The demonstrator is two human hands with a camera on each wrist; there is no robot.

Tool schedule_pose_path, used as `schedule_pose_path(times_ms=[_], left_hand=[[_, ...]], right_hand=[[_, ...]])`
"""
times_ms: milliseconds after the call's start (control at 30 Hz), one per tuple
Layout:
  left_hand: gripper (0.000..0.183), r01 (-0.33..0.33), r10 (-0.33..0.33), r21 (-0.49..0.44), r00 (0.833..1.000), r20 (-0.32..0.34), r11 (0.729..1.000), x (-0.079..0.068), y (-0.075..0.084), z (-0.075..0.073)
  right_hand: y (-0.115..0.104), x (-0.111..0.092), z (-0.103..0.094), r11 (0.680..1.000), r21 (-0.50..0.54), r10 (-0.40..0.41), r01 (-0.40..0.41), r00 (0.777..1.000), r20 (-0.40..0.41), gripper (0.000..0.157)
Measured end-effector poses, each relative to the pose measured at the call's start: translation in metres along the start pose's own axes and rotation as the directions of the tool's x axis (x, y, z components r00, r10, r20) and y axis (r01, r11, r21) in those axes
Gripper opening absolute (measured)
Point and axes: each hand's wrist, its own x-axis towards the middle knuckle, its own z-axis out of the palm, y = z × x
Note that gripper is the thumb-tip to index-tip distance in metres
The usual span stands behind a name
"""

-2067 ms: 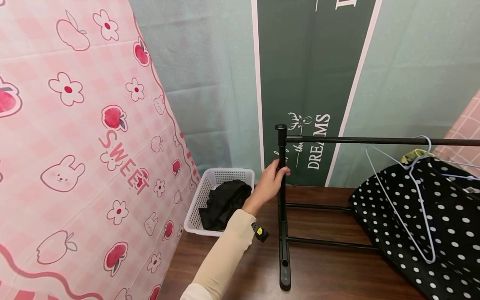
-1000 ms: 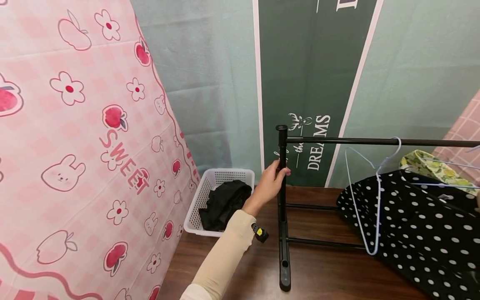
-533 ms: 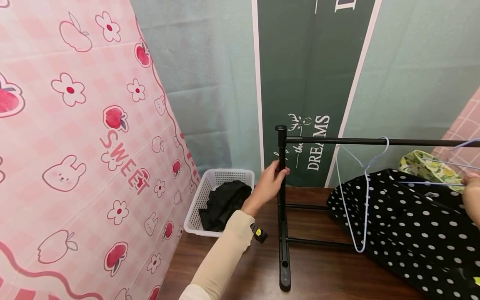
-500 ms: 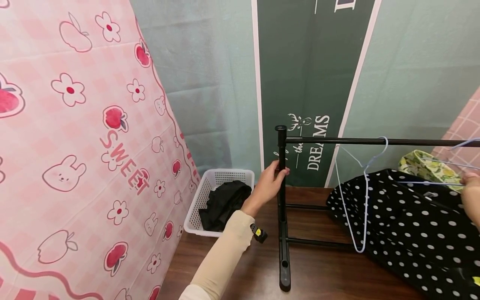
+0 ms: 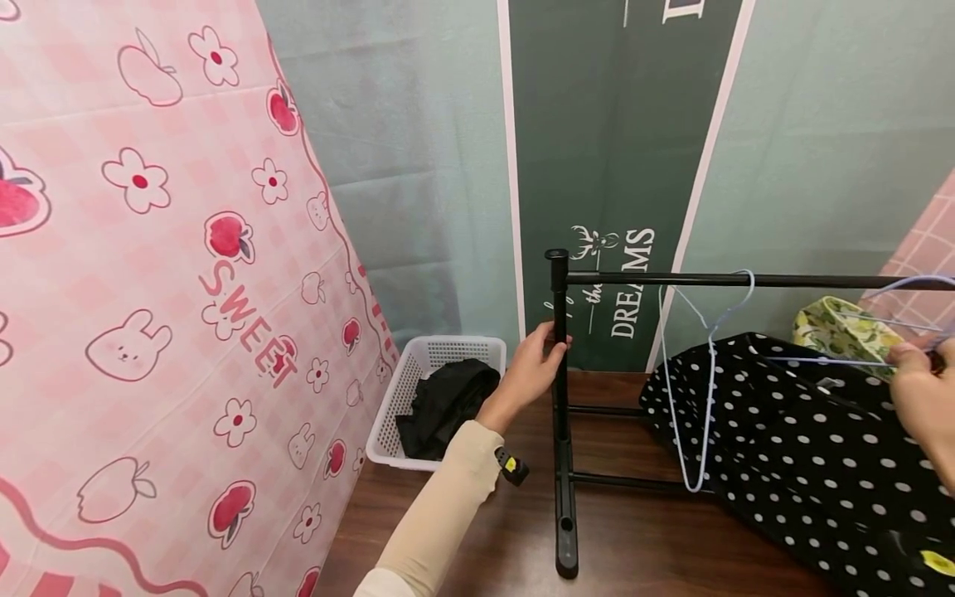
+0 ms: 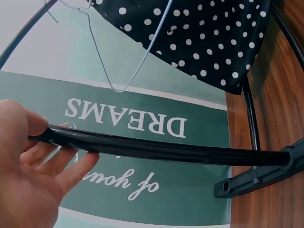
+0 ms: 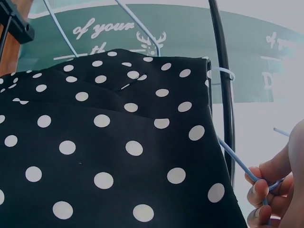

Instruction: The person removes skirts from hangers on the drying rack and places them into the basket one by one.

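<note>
My left hand (image 5: 531, 371) holds the upright post (image 5: 561, 390) of a black clothes rack, thumb on one side and fingers behind, as the left wrist view also shows. At the right edge of the head view, my right hand (image 5: 925, 398) pinches a thin light-blue hanger (image 5: 828, 361). Its fingers (image 7: 259, 190) curl round the wire in the right wrist view. A black garment with white polka dots (image 5: 806, 464) hangs about that hanger, below the rack's top bar (image 5: 671, 279). Left of it, a bare blue hanger (image 5: 709, 390) hooks over the same bar.
A white perforated basket (image 5: 384, 414) with black cloth (image 5: 448, 406) in it stands on the wooden floor, left of the rack. Yellow-green lemon-print fabric (image 5: 843, 327) shows behind the dotted garment. Pink (image 5: 172, 290) and green (image 5: 418, 166) printed cloths line the sides.
The bare hanger and the dotted garment have slid left along the bar. My right hand has come into view from the right edge. My left hand stays on the post.
</note>
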Motion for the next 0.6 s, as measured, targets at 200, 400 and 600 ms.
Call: schedule_pose_path(times_ms=[200,400,600], left_hand=[[0.032,-0.01,0.014,0.033,0.992,-0.122,0.999,-0.002,0.001,0.004],[0.016,-0.02,0.026,0.028,0.974,-0.227,0.999,-0.004,0.003,0.004],[0.012,-0.019,0.023,0.019,0.975,-0.221,1.0,-0.006,0.003,0.003]], right_hand=[[-0.032,-0.017,-0.005,0.968,-0.248,0.062,-0.031,0.991,0.118,0.031],[-0.015,-0.008,-0.004,0.954,-0.293,-0.022,0.07,0.986,0.165,0.031],[-0.025,-0.015,0.0,0.927,-0.346,-0.082,0.142,0.98,0.182,0.034]])
